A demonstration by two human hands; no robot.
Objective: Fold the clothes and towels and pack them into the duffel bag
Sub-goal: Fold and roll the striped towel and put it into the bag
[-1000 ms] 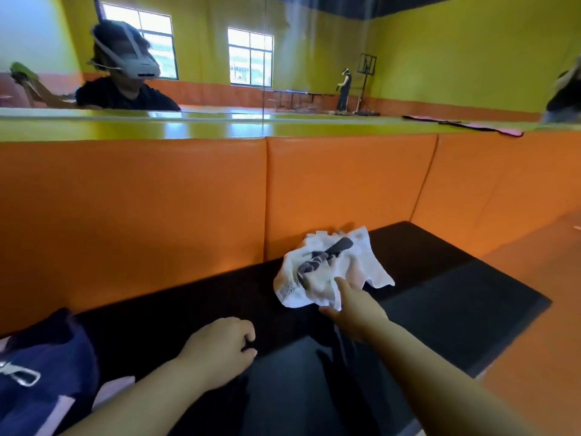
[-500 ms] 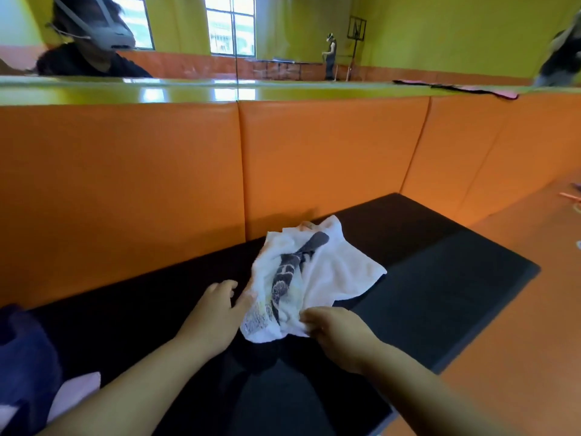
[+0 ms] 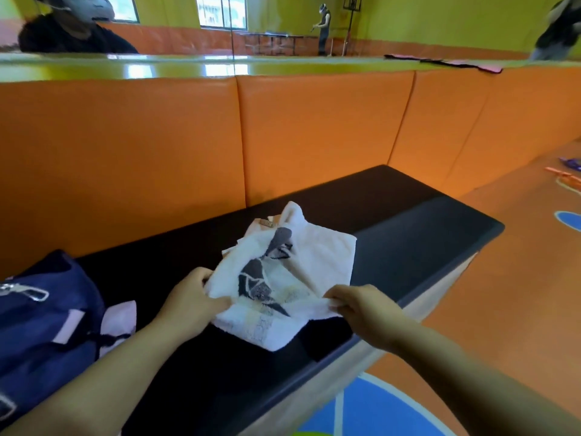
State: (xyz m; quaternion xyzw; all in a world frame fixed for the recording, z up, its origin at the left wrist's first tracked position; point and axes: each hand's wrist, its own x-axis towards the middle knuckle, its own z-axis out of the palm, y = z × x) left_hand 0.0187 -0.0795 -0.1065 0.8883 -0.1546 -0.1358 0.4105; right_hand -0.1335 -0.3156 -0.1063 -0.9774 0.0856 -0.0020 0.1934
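A crumpled white towel with a dark grey print lies on the black bench. My left hand pinches its near left edge, thumb on top. My right hand pinches its near right edge, and the cloth is stretched between the two hands. A navy duffel bag with pale pink trim sits at the left end of the bench, partly cut off by the frame.
An orange padded wall runs behind the bench, topped by a green ledge with a pink and black cloth lying on it. A seated person is beyond the ledge. Orange floor with blue markings lies to the right.
Both hands moved onto the towel and took hold of its near edge, left then right. The towel has been pulled closer and partly spread. The view tilted down, showing the bag again.
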